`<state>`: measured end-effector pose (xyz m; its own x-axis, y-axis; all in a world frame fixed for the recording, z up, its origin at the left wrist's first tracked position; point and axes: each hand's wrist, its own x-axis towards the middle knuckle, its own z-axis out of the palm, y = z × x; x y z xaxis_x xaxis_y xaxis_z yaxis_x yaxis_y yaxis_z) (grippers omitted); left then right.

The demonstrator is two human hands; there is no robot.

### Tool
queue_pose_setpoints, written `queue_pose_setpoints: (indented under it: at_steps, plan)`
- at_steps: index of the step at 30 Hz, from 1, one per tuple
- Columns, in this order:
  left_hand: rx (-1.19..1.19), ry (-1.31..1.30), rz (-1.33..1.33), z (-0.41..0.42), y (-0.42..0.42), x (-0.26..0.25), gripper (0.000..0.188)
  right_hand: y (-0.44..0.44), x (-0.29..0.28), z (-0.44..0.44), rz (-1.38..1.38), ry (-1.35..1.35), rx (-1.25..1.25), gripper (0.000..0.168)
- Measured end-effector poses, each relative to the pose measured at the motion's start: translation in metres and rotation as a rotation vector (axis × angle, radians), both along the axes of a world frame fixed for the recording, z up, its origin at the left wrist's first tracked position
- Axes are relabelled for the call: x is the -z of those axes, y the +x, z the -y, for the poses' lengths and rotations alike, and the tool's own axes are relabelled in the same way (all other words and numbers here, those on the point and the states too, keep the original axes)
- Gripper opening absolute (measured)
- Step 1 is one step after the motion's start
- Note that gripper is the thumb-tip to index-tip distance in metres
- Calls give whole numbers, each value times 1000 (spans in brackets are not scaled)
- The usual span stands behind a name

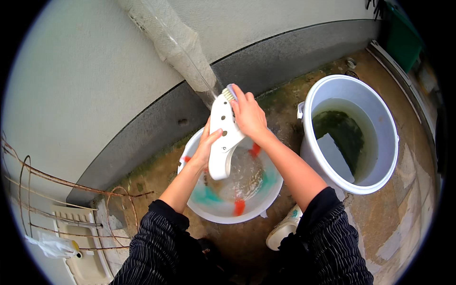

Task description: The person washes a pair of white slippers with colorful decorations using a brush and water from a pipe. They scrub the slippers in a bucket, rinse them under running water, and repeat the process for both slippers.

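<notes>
My left hand [206,145] grips the side of a white plastic part [223,137] that has several dark holes and a curved lower end. Its thumb lies on the part's face. In my right hand [247,110] is a scrubbing brush [229,93] with pale bristles, pressed against the part's upper end. A thin stream of water [199,73] falls on that end from above. Under both hands stands a round whitish basin [233,218] with red and green patches, holding rippling water.
At the right is a large pale bucket [389,171] of murky water with a flat light piece [335,156] in it. Rusty wire hoops [78,186] jut in from the left. A wall [89,71] rises ahead; a white container [283,229] lies near the basin.
</notes>
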<state>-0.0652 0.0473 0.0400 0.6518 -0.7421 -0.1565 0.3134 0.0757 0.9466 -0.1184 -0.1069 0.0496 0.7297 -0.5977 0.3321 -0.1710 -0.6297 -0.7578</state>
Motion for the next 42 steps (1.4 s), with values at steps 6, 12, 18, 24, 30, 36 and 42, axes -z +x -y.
queue_pose_setpoints:
  at_steps: [6,12,18,24,30,36,42]
  plan:
    - [-64,-78,-390,1,16,4,56,-54,-1,9,96,252,-30,54]
    - [-53,-203,-634,-5,6,1,56,-90,10,-7,80,358,-243,50]
    - [-145,-229,-610,-8,6,4,54,-97,5,-8,-63,304,-310,39]
    - [-189,-110,-619,-5,1,5,52,-73,9,-10,-83,-479,-427,36]
    - [-344,10,-489,17,-31,-8,49,-27,15,-15,-308,-819,-347,26]
    - [-400,-45,-449,-9,3,-7,51,-54,27,-20,-307,-655,-322,44]
    - [-437,-101,-449,-30,22,-4,53,-74,29,-2,-324,-318,-282,46]
